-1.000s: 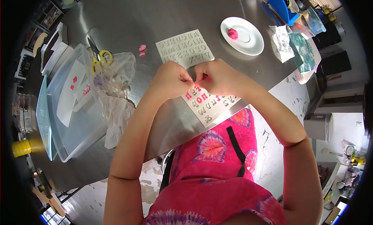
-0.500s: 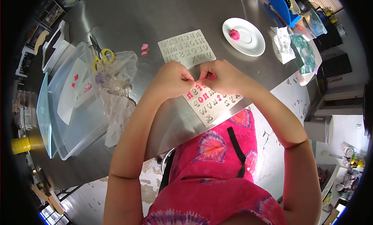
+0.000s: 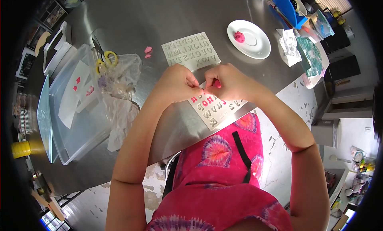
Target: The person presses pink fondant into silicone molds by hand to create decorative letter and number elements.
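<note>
Pink and soft, the small clay piece (image 3: 216, 84) sits pinched in our right hand (image 3: 229, 81), the grip narrow, with thumb and forefinger closed on it. Our left hand (image 3: 175, 83) meets it fingertip to fingertip. Its grip is just as tight and, as far as we can tell past the knuckles, nips the same piece. Both hands hover just above the white silicone letter mould with pink-filled cavities (image 3: 217, 108), which lies at the near edge of the brushed steel surface (image 3: 167, 11).

We judge the piece fragile: too hard a pull between the two hands could tear it or stretch it thin. If it slips, it could land on the filled letters and smear them, or go over the near edge onto the cracked pale floor (image 3: 295, 95).

Toward the middle of the surface lies a second white letter mould (image 3: 190, 50), unfilled, with two pink crumbs (image 3: 148, 51) just beside it. Near the far right corner a white round saucer (image 3: 257, 45) carries a pink clay lump (image 3: 239, 36). Along the left edge we see yellow-handled scissors (image 3: 104, 57), a crumpled clear plastic bag (image 3: 119, 85) and a clear plastic tray (image 3: 72, 127).
</note>
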A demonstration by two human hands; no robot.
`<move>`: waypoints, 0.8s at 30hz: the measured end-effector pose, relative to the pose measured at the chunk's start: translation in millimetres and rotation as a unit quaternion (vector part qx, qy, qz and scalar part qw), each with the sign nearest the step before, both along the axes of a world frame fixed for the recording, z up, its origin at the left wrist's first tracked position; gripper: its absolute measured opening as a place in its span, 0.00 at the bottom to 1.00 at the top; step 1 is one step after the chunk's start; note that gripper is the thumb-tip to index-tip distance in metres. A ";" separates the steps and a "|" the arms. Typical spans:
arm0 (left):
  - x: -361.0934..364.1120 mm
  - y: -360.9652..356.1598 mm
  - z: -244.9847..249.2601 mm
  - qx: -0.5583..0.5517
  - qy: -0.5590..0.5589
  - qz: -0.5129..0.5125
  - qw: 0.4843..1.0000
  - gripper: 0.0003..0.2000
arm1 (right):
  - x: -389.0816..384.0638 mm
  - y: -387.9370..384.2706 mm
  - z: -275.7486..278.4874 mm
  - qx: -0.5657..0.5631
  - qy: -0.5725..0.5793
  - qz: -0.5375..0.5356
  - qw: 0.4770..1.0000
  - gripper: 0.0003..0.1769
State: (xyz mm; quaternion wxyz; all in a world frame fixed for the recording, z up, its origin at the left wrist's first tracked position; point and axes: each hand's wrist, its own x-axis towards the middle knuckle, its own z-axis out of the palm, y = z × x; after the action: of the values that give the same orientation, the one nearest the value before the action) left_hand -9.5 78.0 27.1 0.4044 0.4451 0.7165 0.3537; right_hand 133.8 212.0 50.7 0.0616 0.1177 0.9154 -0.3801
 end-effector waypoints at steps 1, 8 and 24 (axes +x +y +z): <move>-0.1 -0.1 -0.7 -0.003 -0.007 0.002 1.000 0.09 | -0.2 -3.1 -0.6 -0.001 -0.001 0.001 1.000 0.08; 0.3 1.2 -0.2 -0.007 -0.001 0.003 1.000 0.09 | 13.3 -19.8 -18.6 0.073 0.162 0.000 0.984 0.05; 1.1 1.3 0.1 -0.006 -0.016 0.018 1.000 0.06 | 7.7 -4.9 -3.1 0.001 0.032 0.000 0.999 0.01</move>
State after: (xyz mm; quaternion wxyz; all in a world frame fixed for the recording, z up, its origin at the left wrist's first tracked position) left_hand -8.4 79.3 27.2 0.4121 0.4238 0.7200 0.3636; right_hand 141.5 207.1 47.7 0.0320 0.1053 0.9173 -0.3826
